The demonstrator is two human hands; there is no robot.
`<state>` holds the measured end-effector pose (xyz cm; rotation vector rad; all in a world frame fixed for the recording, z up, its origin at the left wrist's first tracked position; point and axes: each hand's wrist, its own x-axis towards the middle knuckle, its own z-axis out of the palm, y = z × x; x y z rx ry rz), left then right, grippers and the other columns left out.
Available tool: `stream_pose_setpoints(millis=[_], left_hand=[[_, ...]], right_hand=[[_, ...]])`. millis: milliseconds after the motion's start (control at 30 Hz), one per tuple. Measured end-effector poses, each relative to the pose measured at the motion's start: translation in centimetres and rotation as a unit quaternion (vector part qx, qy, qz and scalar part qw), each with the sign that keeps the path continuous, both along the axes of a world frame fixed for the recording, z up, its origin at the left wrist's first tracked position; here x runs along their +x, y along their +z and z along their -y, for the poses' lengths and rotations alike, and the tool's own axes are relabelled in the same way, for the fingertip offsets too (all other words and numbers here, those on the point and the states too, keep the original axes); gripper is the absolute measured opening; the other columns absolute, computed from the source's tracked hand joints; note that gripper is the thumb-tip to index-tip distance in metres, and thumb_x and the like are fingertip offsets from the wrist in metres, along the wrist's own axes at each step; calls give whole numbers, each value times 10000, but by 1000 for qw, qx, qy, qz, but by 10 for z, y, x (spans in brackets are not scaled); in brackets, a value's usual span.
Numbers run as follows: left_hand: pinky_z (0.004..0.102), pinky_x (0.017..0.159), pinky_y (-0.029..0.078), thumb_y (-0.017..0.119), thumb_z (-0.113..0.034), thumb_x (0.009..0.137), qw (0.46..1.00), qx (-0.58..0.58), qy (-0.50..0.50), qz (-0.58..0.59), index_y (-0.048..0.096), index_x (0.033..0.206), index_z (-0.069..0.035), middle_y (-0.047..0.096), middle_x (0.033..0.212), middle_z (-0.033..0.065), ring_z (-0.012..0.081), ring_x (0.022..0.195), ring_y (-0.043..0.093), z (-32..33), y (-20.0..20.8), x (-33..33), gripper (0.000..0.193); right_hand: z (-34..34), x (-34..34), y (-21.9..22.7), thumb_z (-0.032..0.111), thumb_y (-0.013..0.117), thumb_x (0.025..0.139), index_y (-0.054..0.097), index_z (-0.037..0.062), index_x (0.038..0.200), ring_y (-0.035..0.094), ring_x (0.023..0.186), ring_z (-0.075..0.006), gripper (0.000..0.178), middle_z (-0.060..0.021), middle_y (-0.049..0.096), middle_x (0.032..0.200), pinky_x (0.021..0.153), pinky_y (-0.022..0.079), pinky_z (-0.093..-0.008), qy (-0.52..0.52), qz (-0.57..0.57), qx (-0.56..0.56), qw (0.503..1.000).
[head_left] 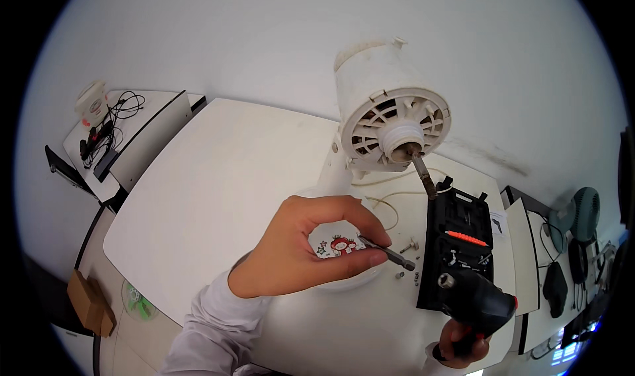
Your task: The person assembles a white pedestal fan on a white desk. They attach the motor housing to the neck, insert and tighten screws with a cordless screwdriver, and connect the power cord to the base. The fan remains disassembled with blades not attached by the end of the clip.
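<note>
Between the thumb and forefinger of my left hand [311,244] is a grey metal screwdriver bit [401,259], its hex end pointing right. At the lower right my right hand [463,346] is wrapped round the handle of a black cordless screwdriver [476,301]. Its round chuck faces left toward the bit, and the two are apart. Behind both hands stands a white electric fan [374,105] without blades or guard, its slotted motor front and metal shaft [424,175] bare. My left hand partly hides the fan's round base, which bears a red cartoon figure.
An open black tool case [431,280] with an orange rod [467,238] inside lies at the right. Several small metal parts [399,275] sit left of it on the white table [218,171]. A pale cord [391,204] curves behind the base. Side desks hold cables and a green fan [585,214].
</note>
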<state>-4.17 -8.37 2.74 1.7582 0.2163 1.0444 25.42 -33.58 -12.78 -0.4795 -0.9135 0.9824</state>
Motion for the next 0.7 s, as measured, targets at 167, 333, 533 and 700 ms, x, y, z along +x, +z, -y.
stream_pose_setpoints(millis=[167, 333, 533, 700], left_hand=[[454, 1000, 323, 743, -42, 675, 999, 24, 26, 5, 651, 795, -100, 667, 755, -5, 156, 756, 633, 2, 0, -4, 162], [463, 1013, 302, 746, -45, 673, 1000, 27, 8, -10, 642, 791, -113, 665, 754, -11, 159, 759, 639, 3, -1, -2, 172], [505, 1011, 283, 770, 18, 586, 1000, 14, 10, -25, 635, 733, -97, 668, 754, 18, 191, 792, 648, 7, 2, 2, 231], [487, 1003, 309, 767, 16, 586, 999, 25, 1, -48, 632, 730, -94, 672, 767, 20, 170, 750, 644, 8, -1, 4, 226]], right_hand=[[-24, -32, 11, 88, 540, 701, 518, -58, 956, 548, 540, -174, 294, -175, 610, 832, 512, 446, -240, -22, 10, -56, 998], [-38, -47, 21, 92, 519, 653, 555, -32, 869, 550, 527, -182, 252, -152, 623, 799, 530, 443, -264, -16, 46, -134, 990], [-32, -31, 9, 104, 484, 595, 572, -36, 829, 559, 497, -197, 287, -151, 635, 768, 532, 458, -287, 32, 164, -264, 950], [-59, -80, 53, 137, 462, 586, 381, -127, 1102, 574, 455, -213, 586, -227, 607, 749, 436, 490, -286, 9, -34, -144, 989]])
